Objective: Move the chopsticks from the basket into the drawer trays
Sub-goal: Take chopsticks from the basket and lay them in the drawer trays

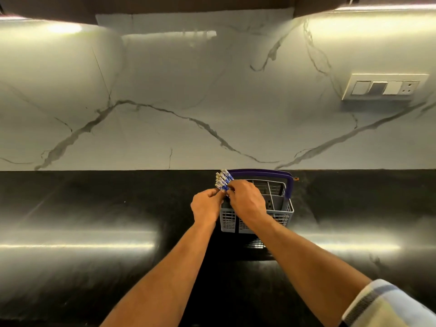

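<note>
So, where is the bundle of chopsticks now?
In the head view, the chopsticks stand at the basket's left end, gripped by left hand and right hand.

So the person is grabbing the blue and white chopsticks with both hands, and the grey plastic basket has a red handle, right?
Not quite. The head view shows the handle of the grey plastic basket is purple, not red. The rest holds: the left hand and the right hand both grip the bundle of blue and white chopsticks at the basket's left end.
</note>
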`<state>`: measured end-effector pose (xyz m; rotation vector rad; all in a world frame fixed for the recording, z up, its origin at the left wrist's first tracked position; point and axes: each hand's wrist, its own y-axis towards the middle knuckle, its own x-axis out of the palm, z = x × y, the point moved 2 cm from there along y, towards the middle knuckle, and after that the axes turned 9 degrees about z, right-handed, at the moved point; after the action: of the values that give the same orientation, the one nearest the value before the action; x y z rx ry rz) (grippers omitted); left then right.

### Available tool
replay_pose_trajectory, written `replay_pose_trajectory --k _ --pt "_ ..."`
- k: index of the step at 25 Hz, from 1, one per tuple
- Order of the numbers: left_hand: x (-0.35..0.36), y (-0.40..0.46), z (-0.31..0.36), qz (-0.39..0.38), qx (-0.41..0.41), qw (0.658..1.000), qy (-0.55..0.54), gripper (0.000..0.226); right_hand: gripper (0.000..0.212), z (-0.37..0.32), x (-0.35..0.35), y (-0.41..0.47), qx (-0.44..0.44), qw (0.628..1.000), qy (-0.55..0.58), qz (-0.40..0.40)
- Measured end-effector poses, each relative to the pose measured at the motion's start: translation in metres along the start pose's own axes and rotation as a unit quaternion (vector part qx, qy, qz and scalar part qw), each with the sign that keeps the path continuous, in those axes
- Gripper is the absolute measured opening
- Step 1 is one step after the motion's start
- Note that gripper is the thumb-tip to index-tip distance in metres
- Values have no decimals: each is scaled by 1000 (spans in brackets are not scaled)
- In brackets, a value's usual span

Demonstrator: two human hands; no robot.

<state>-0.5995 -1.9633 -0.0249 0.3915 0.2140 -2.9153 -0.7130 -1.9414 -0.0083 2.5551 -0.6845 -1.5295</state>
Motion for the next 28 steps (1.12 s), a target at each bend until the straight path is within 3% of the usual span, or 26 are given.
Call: replay_pose_trajectory --k 7,12,14,18,22,28 --pt "7 -1 -1 17 -5 1000 -16 24 17 9 2 6 -39 998 45 -6" --pt "1 -7 16 4 -49 997 -65 9 19 8 -15 6 -68 995 76 -9" --pt "-5 -11 30 5 0 998 -59 5 19 4 -29 6 -85 991 105 23" --pt "-16 -28 74 15 128 991 -41 23 19 -9 -72 7 -96 975 182 84" --pt "-28 -48 125 -57 168 978 -111 31 21 -19 -126 7 -92 955 261 105" --pt "-53 -95 183 -98 250 959 -94 21 16 -29 -194 -8 -89 921 359 124"
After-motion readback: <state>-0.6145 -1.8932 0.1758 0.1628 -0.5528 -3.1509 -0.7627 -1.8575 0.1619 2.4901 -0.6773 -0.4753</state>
